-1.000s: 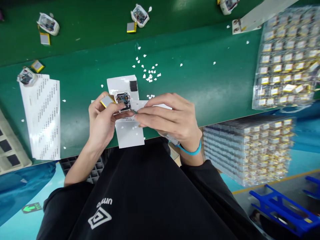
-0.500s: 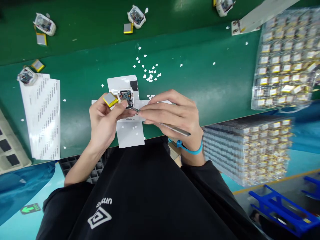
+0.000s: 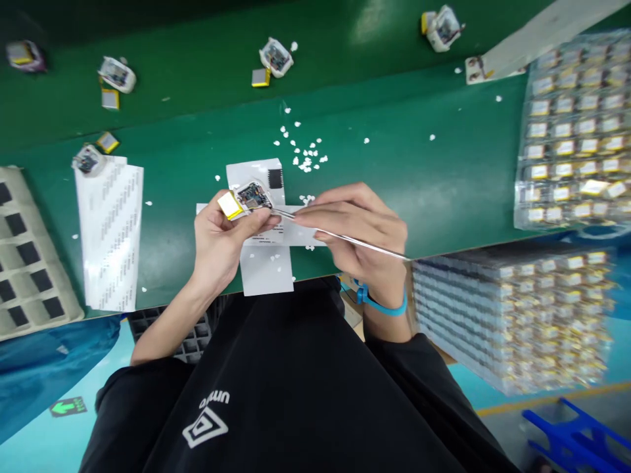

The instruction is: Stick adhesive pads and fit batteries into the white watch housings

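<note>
My left hand (image 3: 221, 240) grips a small square white case with an exposed circuit board (image 3: 253, 196), tilted over the paper. A flat silver battery with yellow edges (image 3: 230, 205) sits against the case, next to my left fingers. My right hand (image 3: 357, 230) holds a slender steel pick (image 3: 345, 237) that runs under my fingers. Its tip reaches the lower right corner of the case. Under both hands lie overlapping white paper sheets (image 3: 266, 276) on the green bench (image 3: 394, 157).
A stack of white sheets (image 3: 111, 236) and a foam tray (image 3: 29, 263) lie left. Bagged batteries (image 3: 572, 131) and a tall battery stack (image 3: 513, 322) stand right. Several similar cases (image 3: 276, 58) sit on the far belt. White flecks (image 3: 305, 154) dot the bench.
The case and battery have tilted in my left hand. More of the steel pick now shows beyond my right hand, and the whole view has shifted slightly right and down.
</note>
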Demonstrator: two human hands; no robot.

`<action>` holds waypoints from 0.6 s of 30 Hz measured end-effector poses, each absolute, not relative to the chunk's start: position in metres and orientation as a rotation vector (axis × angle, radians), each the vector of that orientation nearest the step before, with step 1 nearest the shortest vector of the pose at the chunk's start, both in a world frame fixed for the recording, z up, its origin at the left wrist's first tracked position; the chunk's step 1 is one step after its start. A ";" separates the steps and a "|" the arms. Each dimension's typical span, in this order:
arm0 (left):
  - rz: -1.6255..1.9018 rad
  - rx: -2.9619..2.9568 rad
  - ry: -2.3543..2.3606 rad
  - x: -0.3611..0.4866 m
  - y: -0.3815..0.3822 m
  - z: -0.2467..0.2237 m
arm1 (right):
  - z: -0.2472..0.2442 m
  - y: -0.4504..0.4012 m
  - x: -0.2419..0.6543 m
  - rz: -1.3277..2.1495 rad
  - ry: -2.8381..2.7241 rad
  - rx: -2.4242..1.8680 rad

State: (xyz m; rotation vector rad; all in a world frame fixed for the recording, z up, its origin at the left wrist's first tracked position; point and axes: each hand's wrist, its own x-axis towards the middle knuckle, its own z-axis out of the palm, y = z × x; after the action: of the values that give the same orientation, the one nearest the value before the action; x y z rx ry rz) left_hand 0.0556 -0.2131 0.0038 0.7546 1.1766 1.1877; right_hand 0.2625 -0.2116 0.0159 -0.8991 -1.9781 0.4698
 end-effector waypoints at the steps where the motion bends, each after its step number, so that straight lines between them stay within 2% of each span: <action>1: 1.189 0.810 1.178 0.051 -0.205 0.002 | 0.015 -0.212 0.264 0.457 -1.951 -0.911; 4: 1.320 1.086 1.294 0.011 -0.154 -0.011 | 0.012 -0.214 0.266 0.411 -1.863 -0.955; 6: 1.505 1.241 1.576 -0.040 -0.105 -0.017 | 0.010 -0.215 0.268 0.384 -1.820 -0.970; 7: 1.441 1.287 1.825 -0.068 -0.081 -0.019 | 0.009 -0.216 0.269 0.373 -1.805 -0.975; 9: 1.096 1.336 2.231 -0.119 -0.045 -0.017 | 0.006 -0.218 0.270 0.365 -1.791 -0.983; 13: 0.922 1.465 2.274 -0.169 -0.026 -0.007 | 0.002 -0.219 0.274 0.339 -1.786 -0.982; 18: 0.907 1.633 2.166 -0.149 -0.022 -0.017 | 0.002 -0.214 0.270 0.314 -1.826 -1.001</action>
State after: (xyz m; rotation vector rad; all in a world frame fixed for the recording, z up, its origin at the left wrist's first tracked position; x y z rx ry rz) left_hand -0.1486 -0.0217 -0.0168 1.6326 2.1664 0.9072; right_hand 0.2700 -0.2140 0.0024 -1.0006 -1.8256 0.3140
